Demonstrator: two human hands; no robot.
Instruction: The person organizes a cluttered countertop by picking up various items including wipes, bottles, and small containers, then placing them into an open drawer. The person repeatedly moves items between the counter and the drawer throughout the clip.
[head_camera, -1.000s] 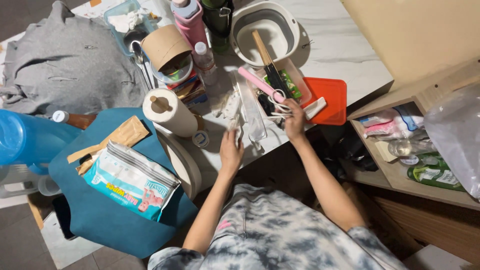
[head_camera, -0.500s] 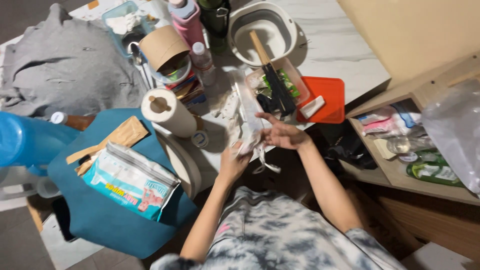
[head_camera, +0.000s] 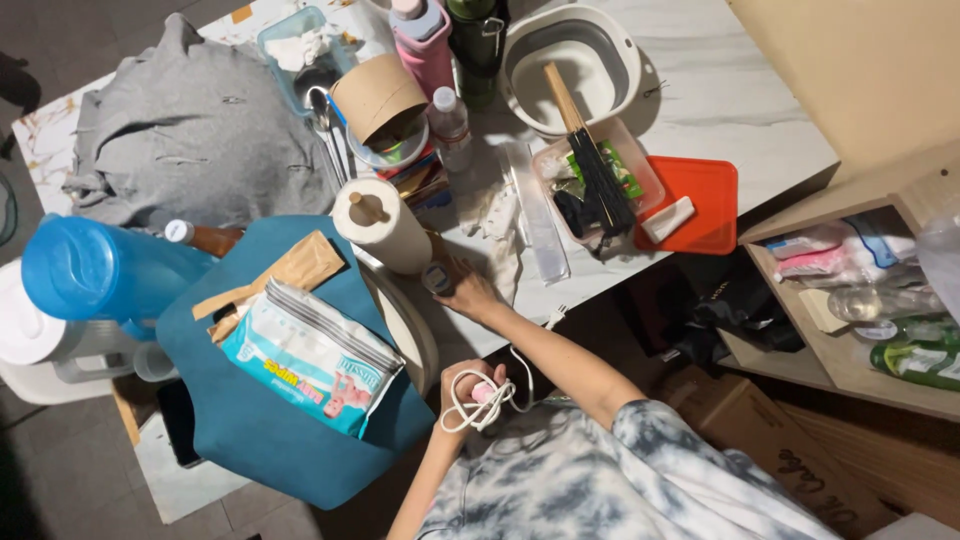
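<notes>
- Close to the body, below the table edge, the left hand (head_camera: 470, 385) is curled in a loose fist around a small pink device (head_camera: 484, 393) and a bundle of white cord (head_camera: 478, 410); loops of the cord hang over the knuckles and one strand runs up toward the table (head_camera: 740, 110).
- Up at the table's near edge, the right hand (head_camera: 468, 295) reaches across the body; its fingertips close on a small round tin (head_camera: 437, 277) just beside the foot of the paper towel roll (head_camera: 383, 225). How tightly the fingers press I cannot tell, since the back of the hand covers them.
- To do this well, I judge the cord should stay gathered in the left fist, because a loose loop could catch on the table edge or drag the white plug end (head_camera: 552, 319) lying there.
- The tin sits tight between the roll and crumpled white wrappers (head_camera: 497, 225), so a lift straight up would suit better than a sideways pull, which could tip the upright roll.
- A teal bag (head_camera: 250, 420) holding a pack of wipes (head_camera: 312, 358) sits just left of the reach, near enough to brush.
- Farther back, the clear tray (head_camera: 640, 170) with black sticks and the orange lid (head_camera: 712, 200) are well apart from both hands.
</notes>
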